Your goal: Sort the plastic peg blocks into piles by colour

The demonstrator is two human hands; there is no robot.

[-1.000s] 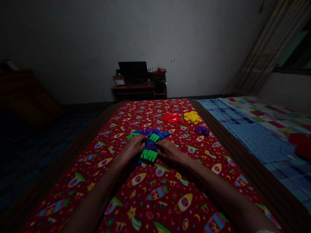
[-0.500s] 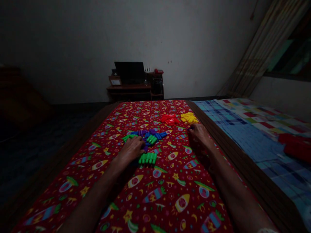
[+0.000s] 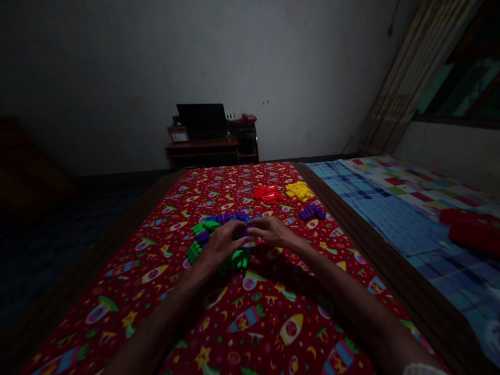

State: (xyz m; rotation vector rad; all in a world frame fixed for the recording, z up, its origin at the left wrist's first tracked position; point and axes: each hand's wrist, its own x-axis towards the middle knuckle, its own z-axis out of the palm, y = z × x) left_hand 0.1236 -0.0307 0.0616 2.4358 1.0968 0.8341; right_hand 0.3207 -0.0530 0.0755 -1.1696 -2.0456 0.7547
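My left hand (image 3: 224, 244) and my right hand (image 3: 271, 232) meet fingertip to fingertip over a mixed pile of small plastic toy pieces. A purple toy piece (image 3: 242, 230) shows between their fingers, which are closed about it. Around my left hand lie green pieces (image 3: 205, 227), another purple piece (image 3: 202, 238) and blue pieces (image 3: 212, 219), partly covered by the hands. More green pieces (image 3: 239, 258) lie under my left wrist side. Apart, to the right, is a small group of purple pieces (image 3: 311, 211).
Farther off on the red patterned cloth (image 3: 250, 323) are heaps of red pieces (image 3: 269, 194) and yellow pieces (image 3: 299, 191). A desk with a dark monitor (image 3: 202, 121) stands by the wall. Checked bedding (image 3: 375, 208) lies to the right, with a red cloth (image 3: 472, 232) on it.
My right hand has moved left from the purple group, which now shows uncovered, to meet my left hand. My left hand has risen slightly and turned inward, with a purple piece between both.
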